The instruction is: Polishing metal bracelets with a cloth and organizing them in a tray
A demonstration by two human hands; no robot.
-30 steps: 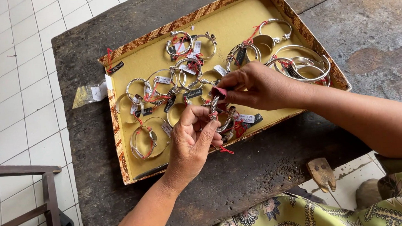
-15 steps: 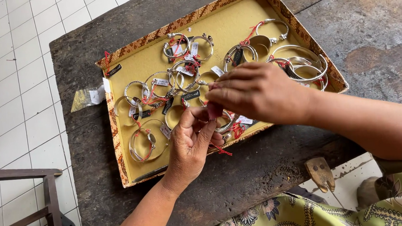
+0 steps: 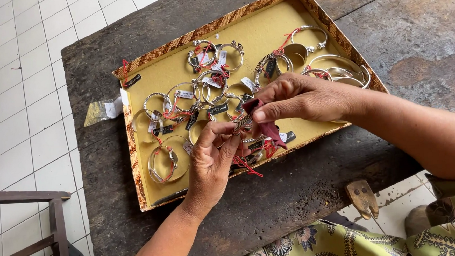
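While your left hand [image 3: 212, 162] pinches a twisted silver bracelet [image 3: 243, 123] from below, your right hand [image 3: 301, 97] presses a dark red cloth [image 3: 269, 128] against it over the tray [image 3: 136, 164].

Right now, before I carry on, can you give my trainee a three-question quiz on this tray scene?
1. True or false: the left hand holds a silver bangle over the tray.
2. What does the right hand pinch against the bangle? A) dark red cloth B) a brush C) pliers
3. Fill in: the small clear packet lies ___ the tray, on the dark table.

Key: 1 true; 2 A; 3 outside, beside the tray's edge on the person's left.
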